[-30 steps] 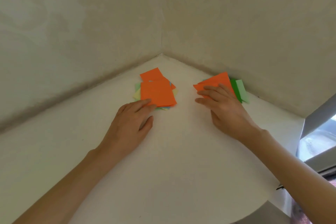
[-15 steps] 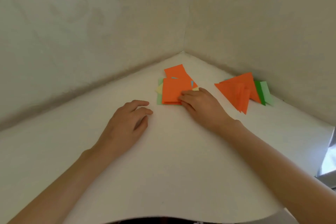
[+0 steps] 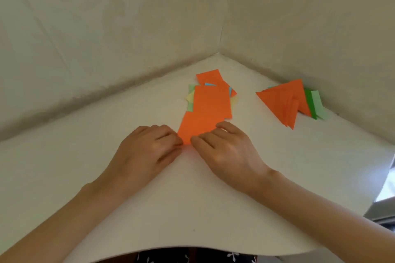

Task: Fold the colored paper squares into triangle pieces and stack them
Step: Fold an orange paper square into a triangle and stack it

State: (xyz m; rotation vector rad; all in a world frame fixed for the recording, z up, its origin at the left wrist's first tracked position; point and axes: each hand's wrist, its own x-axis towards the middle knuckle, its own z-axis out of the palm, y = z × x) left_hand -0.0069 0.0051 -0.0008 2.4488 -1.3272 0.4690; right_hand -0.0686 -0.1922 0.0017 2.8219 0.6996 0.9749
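orange paper square (image 3: 198, 127) lies flat on the white table (image 3: 192, 198), partway between the near edge and the far corner. its far end overlaps the near edge of the pile of unfolded coloured paper squares (image 3: 211, 102).

head view: the left hand (image 3: 147, 149) rests palm down on the table with its fingers curled, their tips touching the near left corner of the orange paper square. the right hand (image 3: 226, 149) comes in from the right, its fingers bent over the near right part of the same sheet. both thumbs are hidden, so i cannot tell whether either hand pinches the sheet or only presses on it. the two hands almost meet at the sheet's near edge.

the pile has an orange sheet on top, with pale green, yellow and blue edges showing under it. well apart to its right, close to the right wall, lies the stack of folded orange paper triangles (image 3: 280, 102), fanned out over green paper pieces (image 3: 308, 102). beige walls (image 3: 106, 38) meet at the table's far corner.
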